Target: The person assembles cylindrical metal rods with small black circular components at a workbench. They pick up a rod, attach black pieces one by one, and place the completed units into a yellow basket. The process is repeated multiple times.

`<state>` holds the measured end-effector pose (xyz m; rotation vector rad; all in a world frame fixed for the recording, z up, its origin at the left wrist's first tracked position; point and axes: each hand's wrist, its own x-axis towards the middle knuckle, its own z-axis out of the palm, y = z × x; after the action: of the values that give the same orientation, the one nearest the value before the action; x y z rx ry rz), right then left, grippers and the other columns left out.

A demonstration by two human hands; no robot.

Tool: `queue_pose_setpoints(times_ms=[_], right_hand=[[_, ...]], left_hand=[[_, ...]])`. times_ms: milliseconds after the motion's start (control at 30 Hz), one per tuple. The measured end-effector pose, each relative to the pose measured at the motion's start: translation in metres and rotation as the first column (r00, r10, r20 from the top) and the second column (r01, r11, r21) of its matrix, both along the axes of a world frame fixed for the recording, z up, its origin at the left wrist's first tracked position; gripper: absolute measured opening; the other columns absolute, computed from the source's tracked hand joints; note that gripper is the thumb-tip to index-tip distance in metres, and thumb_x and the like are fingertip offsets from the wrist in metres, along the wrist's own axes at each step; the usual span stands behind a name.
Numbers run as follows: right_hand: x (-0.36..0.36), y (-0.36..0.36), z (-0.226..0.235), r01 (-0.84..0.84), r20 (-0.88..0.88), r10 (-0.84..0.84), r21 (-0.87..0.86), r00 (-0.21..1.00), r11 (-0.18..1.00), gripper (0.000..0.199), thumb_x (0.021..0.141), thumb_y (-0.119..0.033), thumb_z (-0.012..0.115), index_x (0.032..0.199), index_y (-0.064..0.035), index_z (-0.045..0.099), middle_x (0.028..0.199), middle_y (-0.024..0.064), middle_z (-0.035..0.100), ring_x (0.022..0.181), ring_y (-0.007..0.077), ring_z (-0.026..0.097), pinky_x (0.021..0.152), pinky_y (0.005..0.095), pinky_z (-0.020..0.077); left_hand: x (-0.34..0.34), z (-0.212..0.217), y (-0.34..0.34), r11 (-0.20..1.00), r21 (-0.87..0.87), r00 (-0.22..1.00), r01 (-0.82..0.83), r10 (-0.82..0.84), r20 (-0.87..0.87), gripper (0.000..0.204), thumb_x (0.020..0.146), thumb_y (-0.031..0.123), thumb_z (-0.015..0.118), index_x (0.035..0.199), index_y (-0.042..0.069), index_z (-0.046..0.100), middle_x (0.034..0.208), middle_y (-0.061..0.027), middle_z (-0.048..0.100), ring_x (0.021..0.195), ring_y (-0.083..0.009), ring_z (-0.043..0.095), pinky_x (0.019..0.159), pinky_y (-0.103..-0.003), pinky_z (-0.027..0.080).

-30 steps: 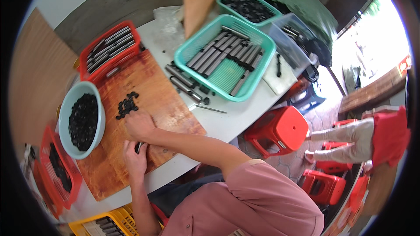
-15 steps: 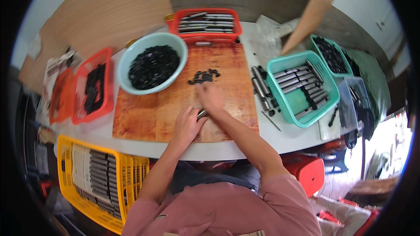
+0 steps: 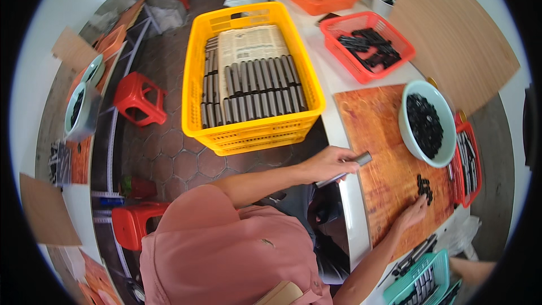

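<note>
My left hand (image 3: pixel 333 165) is closed around a grey metal tube (image 3: pixel 362 158), held tilted over the near edge of the table beside the brown wooden board (image 3: pixel 378 135). My right hand (image 3: pixel 413 213) rests low over the board, its fingertips drawn together at a loose pile of small black parts (image 3: pixel 423 185). Whatever is between those fingertips is too small to make out. Beyond the pile stands a pale blue bowl (image 3: pixel 404 127) full of similar black parts.
A yellow crate (image 3: pixel 254 135) of stacked metal tubes with newspaper stands left of the table. Red baskets (image 3: pixel 339 59) (image 3: pixel 477 175) and a green basket (image 3: pixel 443 260) hold parts and tubes. Red stools (image 3: pixel 135 99) stand on the tiled floor.
The view has swung left, bringing the yellow crate to the middle. My left hand has lifted the tube off the board toward the table's edge; my right hand stays by the black parts.
</note>
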<state>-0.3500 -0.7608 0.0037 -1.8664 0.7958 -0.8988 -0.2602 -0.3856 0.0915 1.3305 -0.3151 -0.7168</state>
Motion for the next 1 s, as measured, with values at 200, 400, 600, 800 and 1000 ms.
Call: queue_pose_setpoints(times_ms=[200,400,600,800,1000], right_hand=[[0.002,0.003,0.009,0.016,-0.116,-0.024,-0.064,0.993,0.998,0.045,0.106,-0.035,0.054,0.093,0.0075,0.063,0.08,0.0121,0.059,0.077,0.0229,0.051,0.074,0.0386,0.0449],[0.008,0.003,0.009,0.024,-0.205,-0.049,-0.12,0.978,0.993,0.047,0.105,-0.036,0.055,0.094,0.0071,0.068,0.084,0.0168,0.067,0.079,0.0275,0.059,0.076,0.0403,0.0478],[0.008,0.006,0.009,0.029,-0.219,-0.066,-0.169,0.974,0.985,0.049,0.105,-0.037,0.054,0.085,0.0065,0.062,0.074,0.0138,0.058,0.071,0.0255,0.05,0.068,0.0409,0.0419],[0.009,0.013,0.014,0.021,-0.254,-0.08,-0.227,0.964,0.974,0.047,0.105,-0.036,0.053,0.081,0.0047,0.06,0.07,0.0123,0.054,0.067,0.0251,0.047,0.065,0.0409,0.0408],[0.009,0.004,0.005,0.017,-0.257,-0.085,-0.256,0.963,0.967,0.047,0.105,-0.036,0.053,0.083,0.0039,0.062,0.071,0.0119,0.055,0.066,0.0242,0.048,0.064,0.041,0.0412]], left_hand=[[0.039,0.047,0.144,0.819,0.321,0.842,-0.476,0.319,0.435,0.051,0.088,0.025,0.078,0.13,0.001,0.064,0.093,-0.0096,0.073,0.081,-0.0142,0.069,0.075,-0.031,0.057],[0.133,0.037,0.299,0.38,0.531,0.646,-0.757,0.315,0.695,0.068,0.088,0.027,0.076,0.147,0.004,0.049,0.097,-0.0196,0.075,0.086,-0.0261,0.074,0.081,-0.038,0.057],[0.183,-0.032,0.386,0.128,0.681,0.636,-0.721,0.513,0.577,0.061,0.09,0.027,0.073,0.144,0.007,0.051,0.125,-0.0208,0.067,0.099,-0.0313,0.072,0.074,-0.04,0.062],[0.196,-0.066,0.398,0.175,0.732,0.664,-0.659,0.592,0.456,0.061,0.091,0.021,0.072,0.145,0.005,0.049,0.112,-0.0191,0.07,0.079,-0.0267,0.073,0.061,-0.039,0.062],[0.197,-0.086,0.402,0.302,0.731,0.704,-0.612,0.63,0.329,0.065,0.087,0.008,0.073,0.147,0.004,0.047,0.097,-0.0154,0.07,0.067,-0.0216,0.069,0.056,-0.035,0.062]])
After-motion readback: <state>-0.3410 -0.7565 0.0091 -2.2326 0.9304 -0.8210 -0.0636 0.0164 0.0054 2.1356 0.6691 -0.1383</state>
